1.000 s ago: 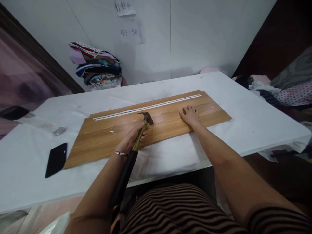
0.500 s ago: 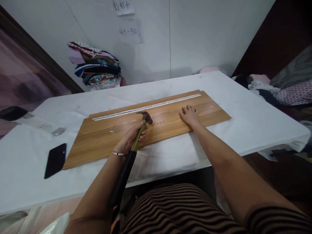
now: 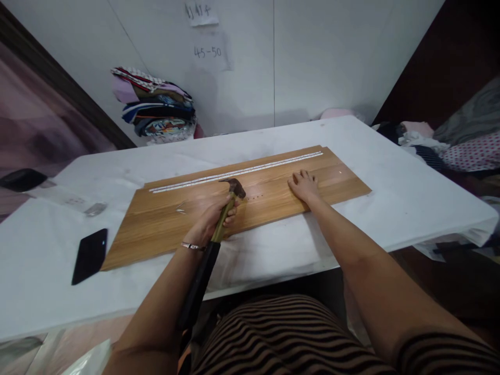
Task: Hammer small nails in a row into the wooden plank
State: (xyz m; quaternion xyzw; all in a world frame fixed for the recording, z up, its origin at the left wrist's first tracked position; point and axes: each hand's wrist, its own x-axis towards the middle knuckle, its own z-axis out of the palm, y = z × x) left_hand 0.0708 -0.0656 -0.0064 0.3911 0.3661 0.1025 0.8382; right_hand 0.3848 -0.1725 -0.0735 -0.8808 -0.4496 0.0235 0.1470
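Note:
My left hand [image 3: 213, 216] is wrapped round the upper handle of a claw hammer [image 3: 236, 188], close below its rusty head. The black grip of the hammer points back along my forearm. Under both hands lies a wooden board [image 3: 148, 229] with two pale strips [image 3: 238, 172] running along its far side. Several small dark nail heads or holes [image 3: 255, 197] form a row just right of the hammer head. A few loose nails [image 3: 180, 209] rest on the board to the left. My right hand [image 3: 304, 186] lies on the board with its fingers spread, holding nothing.
The board sits on a table with a white cover [image 3: 414, 208]. A black phone [image 3: 89, 256] lies by the board's left corner, with a clear plastic packet [image 3: 95, 209] behind it. Folded clothes [image 3: 158, 107] are stacked against the wall, and more fabric [image 3: 469, 153] is at the right.
The view has shifted very slightly. Both hands, the hammer and the board otherwise stay as they were.

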